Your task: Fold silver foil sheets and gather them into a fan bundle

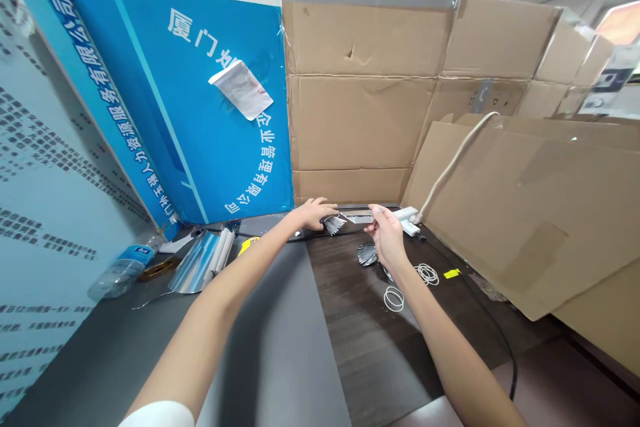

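Observation:
My left hand (314,213) reaches to the back of the table with its fingers stretched out. Just under its fingertips is a fanned bundle of thin silvery strips (335,224); whether they touch is unclear. My right hand (387,233) is closed in a pinch at the right end of a flat silvery strip (359,219). Beneath that hand lies a second bundle of silvery strips (367,254), partly covered by it. Loops of white cord or bands (394,299) rest beside my right wrist, with more white loops (427,273) to the right.
A white power strip (407,217) with a cable stands behind my right hand. Cardboard panels (360,120) and a blue board (225,133) wall the table. At left are a plastic bottle (125,270) and shiny film (196,263). A yellow tag (451,273) lies at right.

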`<state>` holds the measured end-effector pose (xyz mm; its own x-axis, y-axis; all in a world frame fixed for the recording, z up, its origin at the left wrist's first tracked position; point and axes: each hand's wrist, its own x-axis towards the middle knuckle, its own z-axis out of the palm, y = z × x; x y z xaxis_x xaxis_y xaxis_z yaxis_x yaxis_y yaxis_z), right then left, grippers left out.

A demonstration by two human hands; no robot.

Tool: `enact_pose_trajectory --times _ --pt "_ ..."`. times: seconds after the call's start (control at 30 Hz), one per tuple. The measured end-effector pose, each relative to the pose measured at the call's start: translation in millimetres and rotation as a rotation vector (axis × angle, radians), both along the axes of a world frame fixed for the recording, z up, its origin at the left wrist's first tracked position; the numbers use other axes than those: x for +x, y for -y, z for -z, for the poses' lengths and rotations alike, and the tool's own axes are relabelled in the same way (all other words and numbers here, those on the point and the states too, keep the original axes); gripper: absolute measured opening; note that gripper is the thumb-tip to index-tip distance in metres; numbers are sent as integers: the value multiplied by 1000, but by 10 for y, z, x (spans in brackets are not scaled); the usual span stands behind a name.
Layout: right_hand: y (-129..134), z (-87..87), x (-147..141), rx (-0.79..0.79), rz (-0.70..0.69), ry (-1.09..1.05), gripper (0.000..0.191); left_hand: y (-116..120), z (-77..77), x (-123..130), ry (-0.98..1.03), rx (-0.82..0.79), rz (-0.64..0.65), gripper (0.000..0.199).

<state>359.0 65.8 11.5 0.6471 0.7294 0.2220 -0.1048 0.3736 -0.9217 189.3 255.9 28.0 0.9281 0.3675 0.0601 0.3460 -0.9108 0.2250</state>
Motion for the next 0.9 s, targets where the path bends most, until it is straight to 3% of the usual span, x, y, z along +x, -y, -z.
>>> enact_pose_trajectory --times 0.1,0.2,0.3,0.37,0.43,0.57,0.63,0.73,0.83,0.9 --pt "76 -41 -15 9 83 126 44 151 -154 -136 145 -18 -66 83" --pt "179 -61 -130 50 228 566 27 547 -260 -356 313 -56 -169 78" --pt "248 -4 -318 97 187 946 19 1098 -228 -463 608 -544 -174 60" --pt "265 69 -432 111 78 1057 19 1409 -143 -445 644 -724 -80 56" --pt "268 138 -499 110 -1 1083 27 1593 -46 -397 715 -818 -110 55" --pt "277 151 -470 101 -113 1067 57 1587 70 -366 881 -983 -162 55" --pt "284 88 -408 141 -146 1107 57 1499 85 -396 919 -1074 -190 57" --pt "272 -22 -311 113 -71 1060 49 1382 100 -442 912 -1168 -220 65" --pt "225 -75 -226 -61 -128 791 35 1265 140 -445 879 -1090 -201 66" --pt "184 -68 -164 -138 -210 623 29 1124 160 -432 807 -919 -187 60"
